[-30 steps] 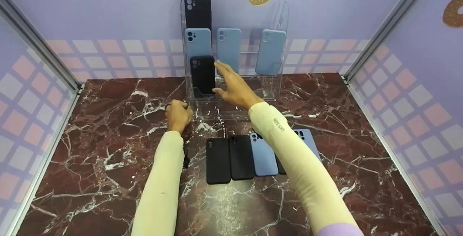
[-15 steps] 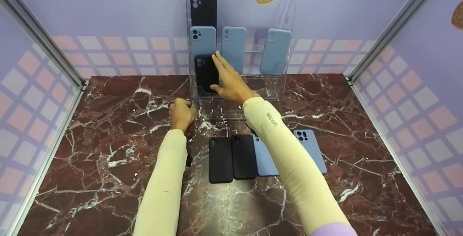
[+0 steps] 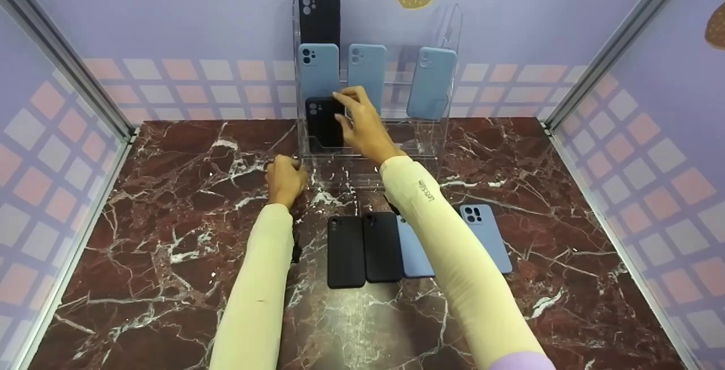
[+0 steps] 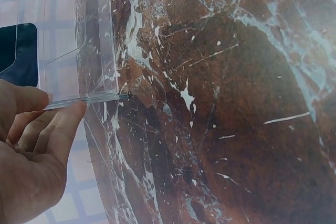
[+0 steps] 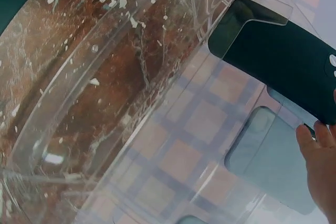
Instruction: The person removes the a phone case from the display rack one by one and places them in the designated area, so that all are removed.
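Note:
My left hand [image 3: 286, 180] pinches the lower left edge of a clear acrylic display stand [image 4: 65, 100]. In its lowest tier a black phone case [image 3: 324, 123] stands upright at the left. My right hand [image 3: 365, 126] grips that case at its upper right side; in the right wrist view the fingers [image 5: 317, 139] lie along its edge. Behind it stand a light blue phone case [image 3: 318, 69] and, higher, another black phone case [image 3: 320, 21]. A second light blue case [image 3: 367, 67] is partly hidden by my right hand. A third blue case [image 3: 432, 84] leans at the stand's right.
On the marbled table [image 3: 170, 279] several phone cases lie in a row in front of the stand, among them a black case [image 3: 346, 251] and a blue case [image 3: 493, 239]. My right sleeve covers part of the row. Patterned walls [image 3: 187, 30] enclose the table's back and sides.
My right hand's fingers have bent from straight and taken hold of the front black phone case. Its top edge now sits lower in view. The left hand keeps its place on the stand.

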Motion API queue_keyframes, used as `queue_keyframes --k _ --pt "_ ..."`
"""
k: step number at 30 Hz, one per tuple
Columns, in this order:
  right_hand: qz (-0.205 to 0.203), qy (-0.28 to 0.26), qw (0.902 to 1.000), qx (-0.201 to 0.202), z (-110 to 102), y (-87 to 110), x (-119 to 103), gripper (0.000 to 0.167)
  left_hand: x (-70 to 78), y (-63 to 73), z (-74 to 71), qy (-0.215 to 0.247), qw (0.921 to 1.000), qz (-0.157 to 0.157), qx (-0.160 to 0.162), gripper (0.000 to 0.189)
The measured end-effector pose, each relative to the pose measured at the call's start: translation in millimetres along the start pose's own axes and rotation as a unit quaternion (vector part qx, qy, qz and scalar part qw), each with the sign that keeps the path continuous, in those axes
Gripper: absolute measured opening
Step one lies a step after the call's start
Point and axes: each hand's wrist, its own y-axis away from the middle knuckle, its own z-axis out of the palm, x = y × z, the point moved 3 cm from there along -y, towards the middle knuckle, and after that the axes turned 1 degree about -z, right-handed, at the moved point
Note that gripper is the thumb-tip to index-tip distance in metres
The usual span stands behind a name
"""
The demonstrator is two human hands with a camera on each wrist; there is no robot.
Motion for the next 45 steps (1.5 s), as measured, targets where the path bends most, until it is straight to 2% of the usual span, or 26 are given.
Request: queue_keyframes --k 4,8,14,23,37,45 --pt "0.021 -0.048 0.9969 0.060 -1 1.4 2 0.029 0.9 0.1 -0.8 -0.002 1.0000 -0.001 -0.002 0.027" --pt "0.063 -0.101 0.9877 0.102 -5 3.9 6 0.022 3.8 0.1 0.1 -0.003 1.0000 -0.002 -0.003 0.026" --pt "0.076 -0.088 0.9857 0.122 -9 5.2 9 0.016 5.5 -0.2 1.4 -0.003 1.0000 -0.007 -0.005 0.023" --pt "0.054 -0.082 0.9827 0.157 -19 9.0 7 0.015 4.7 -0.7 3.2 -0.006 1.0000 0.002 -0.003 0.022" --pt "-0.052 -0.094 0.9765 0.187 -57 11.8 -14 0.016 1.2 0.8 1.0 0.011 0.9998 -0.015 0.001 0.026" --pt "-0.050 -0.131 0.9750 0.172 -81 33.0 -13 0.017 -1.2 0.6 0.3 0.014 0.9998 -0.015 0.007 0.024"
